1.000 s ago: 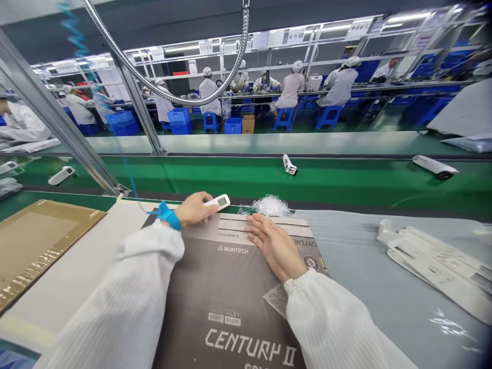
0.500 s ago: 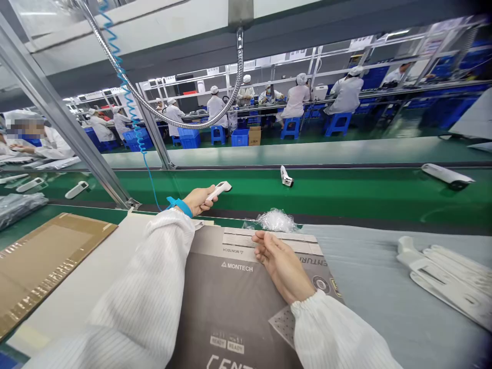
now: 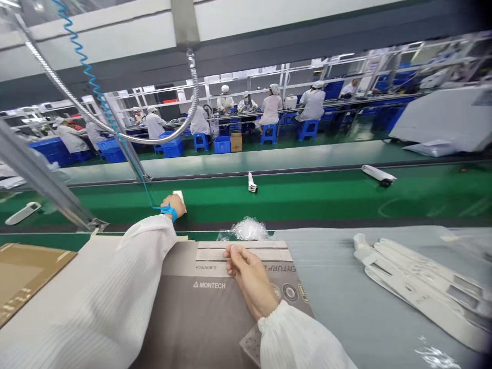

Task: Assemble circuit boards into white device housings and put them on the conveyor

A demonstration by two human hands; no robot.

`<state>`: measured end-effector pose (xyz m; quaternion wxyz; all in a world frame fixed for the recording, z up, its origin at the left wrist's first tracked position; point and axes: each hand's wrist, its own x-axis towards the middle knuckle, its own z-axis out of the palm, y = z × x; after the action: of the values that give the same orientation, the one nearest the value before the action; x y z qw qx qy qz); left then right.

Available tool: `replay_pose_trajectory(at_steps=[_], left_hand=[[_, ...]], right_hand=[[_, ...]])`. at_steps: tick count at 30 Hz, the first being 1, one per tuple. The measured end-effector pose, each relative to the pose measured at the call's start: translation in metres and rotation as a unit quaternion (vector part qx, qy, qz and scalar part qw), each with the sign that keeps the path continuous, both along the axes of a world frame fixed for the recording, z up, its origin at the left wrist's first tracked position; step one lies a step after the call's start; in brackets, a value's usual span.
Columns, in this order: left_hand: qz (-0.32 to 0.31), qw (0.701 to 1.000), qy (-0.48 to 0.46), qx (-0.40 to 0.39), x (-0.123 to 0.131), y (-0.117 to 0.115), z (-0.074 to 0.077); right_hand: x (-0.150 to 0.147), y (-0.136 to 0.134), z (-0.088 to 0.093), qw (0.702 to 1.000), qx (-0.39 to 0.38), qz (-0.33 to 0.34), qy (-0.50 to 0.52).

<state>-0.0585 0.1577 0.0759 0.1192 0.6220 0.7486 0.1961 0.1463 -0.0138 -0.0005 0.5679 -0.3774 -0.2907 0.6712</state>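
My left hand (image 3: 175,203), with a blue strap at the wrist, reaches over the green conveyor belt (image 3: 315,197). Its fingers are closed around a white handheld device (image 3: 179,195), mostly hidden behind the hand. My right hand (image 3: 249,277) hovers above a grey-brown MONTECH carton (image 3: 192,312). Its fingers are curled against the thumb, and nothing shows in them. Just beyond the carton lies a crumpled clear plastic bag (image 3: 249,229). Another white device (image 3: 252,183) with a dark end sits on the belt to the right of my left hand.
A longer white device (image 3: 378,175) lies farther right on the belt, another (image 3: 23,213) at far left. White plastic shells (image 3: 418,287) are on the grey mat at right. Brown cardboard (image 3: 31,277) lies left. A metal post (image 3: 49,179) rises at left; a coiled blue cord (image 3: 86,69) hangs there.
My left hand has turned over and moved farther onto the belt with the white device. The view has swung right. My right hand stays curled over the carton.
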Motion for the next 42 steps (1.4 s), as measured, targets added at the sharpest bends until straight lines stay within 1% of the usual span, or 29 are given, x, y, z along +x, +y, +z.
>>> replay_pose_trajectory(at_steps=[2, 4, 6, 8, 10, 12, 14, 16, 18, 21, 23, 25, 26, 28, 29, 30, 31, 32, 33, 34, 35, 36, 37, 39, 40, 41, 42], left_hand=[[-0.008, 0.999, 0.034, 0.019, 0.014, 0.008, -0.002], [-0.042, 0.997, 0.055, 0.022, 0.038, 0.022, -0.005], [-0.095, 0.994, 0.054, 0.001, 0.072, 0.041, -0.010], [-0.142, 0.989, 0.034, -0.020, 0.113, 0.061, -0.017], [-0.173, 0.985, 0.006, -0.021, 0.152, 0.074, -0.026], [-0.179, 0.984, -0.024, -0.011, 0.181, 0.079, -0.036], [-0.164, 0.985, -0.050, 0.000, 0.194, 0.077, -0.043], [-0.141, 0.987, -0.076, 0.008, 0.193, 0.071, -0.045], [-0.118, 0.987, -0.109, 0.005, 0.180, 0.065, -0.041], [-0.116, 0.976, -0.180, -0.025, 0.150, 0.046, -0.023], [-0.139, 0.962, -0.231, -0.042, 0.125, 0.022, -0.008], [-0.190, 0.939, -0.282, -0.051, 0.099, -0.011, 0.006], [-0.229, 0.922, -0.306, -0.059, 0.086, -0.031, 0.011], [-0.353, 0.861, -0.351, -0.097, 0.064, -0.071, 0.015], [-0.400, 0.840, -0.350, -0.110, 0.055, -0.090, 0.013], [-0.424, 0.831, -0.344, -0.108, 0.049, -0.107, 0.009], [-0.418, 0.837, -0.341, -0.090, 0.046, -0.122, 0.002], [-0.381, 0.854, -0.351, -0.059, 0.045, -0.134, -0.006], [-0.322, 0.868, -0.376, -0.027, 0.046, -0.144, -0.015], [-0.257, 0.874, -0.413, -0.009, 0.048, -0.153, -0.024], [-0.206, 0.869, -0.450, -0.012, 0.051, -0.159, -0.032], [-0.179, 0.858, -0.481, -0.031, 0.055, -0.164, -0.039], [-0.178, 0.845, -0.500, -0.063, 0.057, -0.168, -0.045], [-0.219, 0.830, -0.501, -0.111, 0.061, -0.172, -0.052], [-0.238, 0.832, -0.489, -0.109, 0.061, -0.174, -0.053], [-0.250, 0.842, -0.470, -0.090, 0.061, -0.175, -0.053], [-0.255, 0.858, -0.443, -0.060, 0.060, -0.176, -0.053]], right_hand=[[0.000, 0.001, 0.001, 1.000, 0.001, 0.005, -0.003], [-0.001, 0.001, 0.002, 1.000, 0.003, 0.009, -0.007], [-0.001, 0.001, 0.002, 1.000, -0.003, 0.009, -0.005], [-0.001, 0.001, 0.003, 1.000, -0.011, 0.008, 0.000], [-0.001, 0.000, 0.003, 1.000, -0.012, 0.015, 0.014], [-0.001, 0.000, 0.003, 0.999, -0.009, 0.019, 0.028], [-0.002, 0.000, 0.003, 0.999, -0.010, 0.015, 0.039], [-0.003, 0.000, 0.002, 0.999, -0.014, 0.012, 0.047], [-0.003, 0.001, 0.001, 0.998, -0.019, 0.007, 0.052], [-0.001, 0.003, 0.004, 0.996, -0.039, -0.014, 0.080], [0.004, 0.004, 0.009, 0.990, -0.065, -0.006, 0.127], [0.011, 0.005, 0.016, 0.980, -0.089, 0.037, 0.176], [0.015, 0.004, 0.020, 0.974, -0.094, 0.067, 0.196], [0.021, 0.004, 0.026, 0.965, -0.082, 0.132, 0.212], [0.023, 0.003, 0.027, 0.964, -0.069, 0.158, 0.202], [0.024, 0.003, 0.027, 0.967, -0.053, 0.172, 0.178], [0.023, 0.003, 0.026, 0.974, -0.037, 0.171, 0.142], [0.022, 0.003, 0.023, 0.983, -0.023, 0.153, 0.096], [0.020, 0.003, 0.019, 0.991, -0.007, 0.122, 0.046], [0.018, 0.004, 0.015, 0.996, 0.013, 0.084, -0.001], [0.015, 0.005, 0.010, 0.997, 0.036, 0.046, -0.043], [0.013, 0.005, 0.005, 0.995, 0.059, 0.016, -0.079], [0.012, 0.005, 0.001, 0.990, 0.083, -0.004, -0.111], [0.013, 0.005, -0.004, 0.976, 0.119, -0.021, -0.182], [0.014, 0.005, -0.005, 0.963, 0.133, -0.032, -0.234], [0.017, 0.004, -0.004, 0.942, 0.151, -0.050, -0.296], [0.020, 0.004, -0.001, 0.912, 0.178, -0.075, -0.363]])
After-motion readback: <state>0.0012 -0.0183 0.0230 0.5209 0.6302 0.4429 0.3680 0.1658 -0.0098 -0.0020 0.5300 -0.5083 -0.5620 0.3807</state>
